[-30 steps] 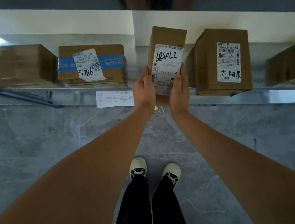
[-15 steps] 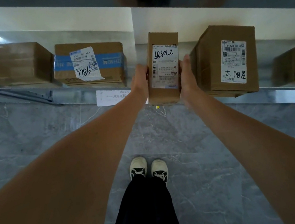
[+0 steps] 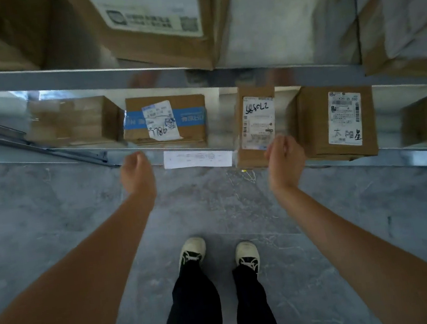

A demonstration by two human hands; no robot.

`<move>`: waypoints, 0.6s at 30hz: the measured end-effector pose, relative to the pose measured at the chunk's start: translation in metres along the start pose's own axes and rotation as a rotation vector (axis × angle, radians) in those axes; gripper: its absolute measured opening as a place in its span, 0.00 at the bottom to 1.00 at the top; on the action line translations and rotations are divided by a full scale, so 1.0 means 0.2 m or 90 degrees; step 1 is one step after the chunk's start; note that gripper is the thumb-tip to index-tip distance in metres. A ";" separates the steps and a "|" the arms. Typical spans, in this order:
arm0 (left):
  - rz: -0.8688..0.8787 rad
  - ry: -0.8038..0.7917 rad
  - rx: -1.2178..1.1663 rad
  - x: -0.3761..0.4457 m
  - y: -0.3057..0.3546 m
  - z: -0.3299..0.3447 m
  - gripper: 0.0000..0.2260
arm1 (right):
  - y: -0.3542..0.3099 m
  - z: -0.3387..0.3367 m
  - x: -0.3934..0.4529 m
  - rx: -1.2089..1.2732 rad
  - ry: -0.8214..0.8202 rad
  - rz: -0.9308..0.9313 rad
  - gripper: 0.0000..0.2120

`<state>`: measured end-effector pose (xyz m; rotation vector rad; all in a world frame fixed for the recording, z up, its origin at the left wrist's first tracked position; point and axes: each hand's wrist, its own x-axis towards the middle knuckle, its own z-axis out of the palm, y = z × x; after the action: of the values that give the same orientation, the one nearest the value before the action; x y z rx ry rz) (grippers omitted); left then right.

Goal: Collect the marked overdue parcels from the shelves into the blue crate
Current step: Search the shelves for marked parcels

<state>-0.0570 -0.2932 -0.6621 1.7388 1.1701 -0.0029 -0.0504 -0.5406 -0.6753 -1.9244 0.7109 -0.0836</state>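
Both hands [image 3: 137,172] off narrow parcel [image 3: 255,125]

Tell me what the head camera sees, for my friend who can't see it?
Two empty hands, left hand and right hand, hover before a metal shelf of brown cardboard parcels, including a narrow labelled brown box.

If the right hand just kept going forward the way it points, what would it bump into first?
Probably the narrow parcel standing on the bottom shelf. The right hand sits just in front of its lower right corner, fingers loosely curled and empty. Depth is unclear, so it might instead brush the bigger box beside it.
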 end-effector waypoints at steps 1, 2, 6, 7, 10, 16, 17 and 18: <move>0.002 0.013 0.025 0.06 -0.01 -0.07 0.08 | 0.01 0.04 -0.04 -0.023 -0.028 0.003 0.19; 0.004 0.016 0.051 0.11 -0.02 -0.14 0.08 | 0.02 0.09 -0.09 -0.036 -0.058 0.006 0.20; 0.003 -0.047 0.095 0.26 0.01 -0.22 0.06 | -0.02 0.30 -0.21 -0.045 -0.171 0.013 0.16; 0.003 -0.070 0.091 0.29 0.02 -0.22 0.07 | -0.04 0.35 -0.23 -0.053 -0.180 0.014 0.15; 0.017 -0.113 0.075 0.35 0.04 -0.21 0.15 | -0.11 0.49 -0.25 -0.086 -0.178 0.019 0.10; 0.013 -0.167 0.076 0.47 0.01 -0.27 0.19 | -0.12 0.66 -0.24 -0.139 -0.106 0.078 0.15; 0.007 -0.175 0.086 0.50 0.00 -0.27 0.19 | -0.10 0.69 -0.23 -0.146 -0.097 0.094 0.16; 0.008 -0.180 0.093 0.53 -0.01 -0.26 0.19 | -0.09 0.71 -0.21 -0.152 -0.097 0.110 0.17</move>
<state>-0.0261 -0.1823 -0.6886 1.8035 0.9708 -0.3237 -0.0267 -0.3994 -0.7149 -2.0604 0.8091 0.2642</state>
